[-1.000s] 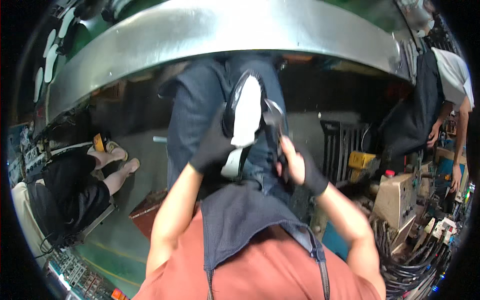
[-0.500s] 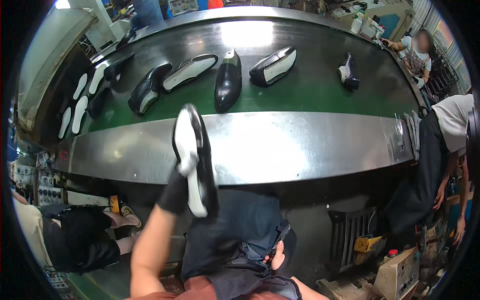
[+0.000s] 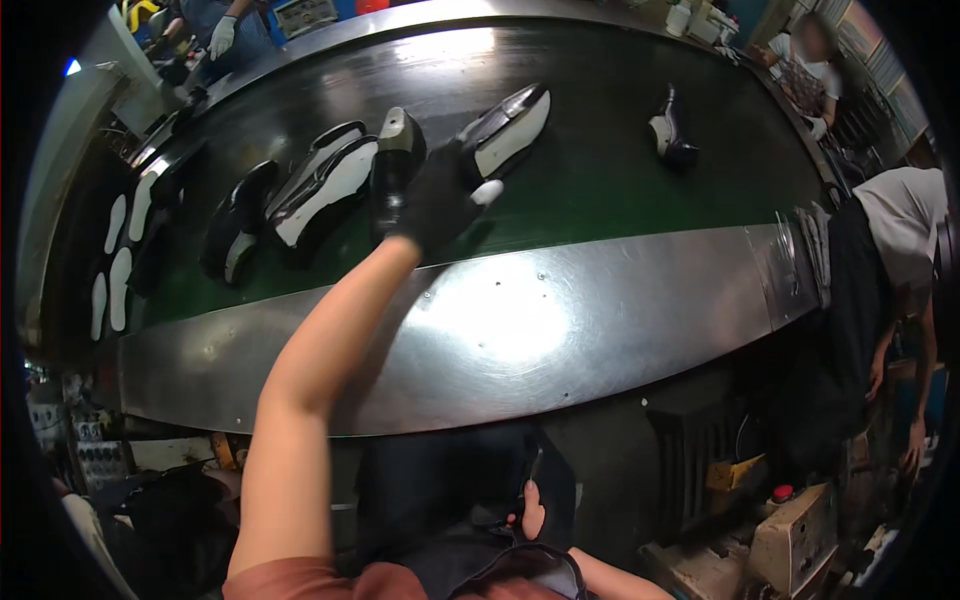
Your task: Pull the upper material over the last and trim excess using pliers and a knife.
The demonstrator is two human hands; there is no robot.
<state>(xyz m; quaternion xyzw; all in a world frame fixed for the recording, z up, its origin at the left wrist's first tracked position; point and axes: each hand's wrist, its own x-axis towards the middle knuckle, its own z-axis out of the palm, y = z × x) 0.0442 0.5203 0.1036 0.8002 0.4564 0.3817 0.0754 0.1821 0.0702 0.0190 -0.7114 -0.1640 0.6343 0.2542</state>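
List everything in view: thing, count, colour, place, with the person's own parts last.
conveyor belt: one, dark green, curving across the top
steel ledge: one, silver, along the belt's near edge
black shoe: one, on the belt under the left hand
black shoes with white soles: three more, one far left, one beside it, one by the fingertips
small shoe: one, black and white, alone at right
white insoles: several, belt's far left
co-worker in white shirt: one, right edge
gloved co-worker's hand: one, white glove, top left
left hand: black glove, resting on the black shoe
right hand: bare, low at the lap, grip unclear
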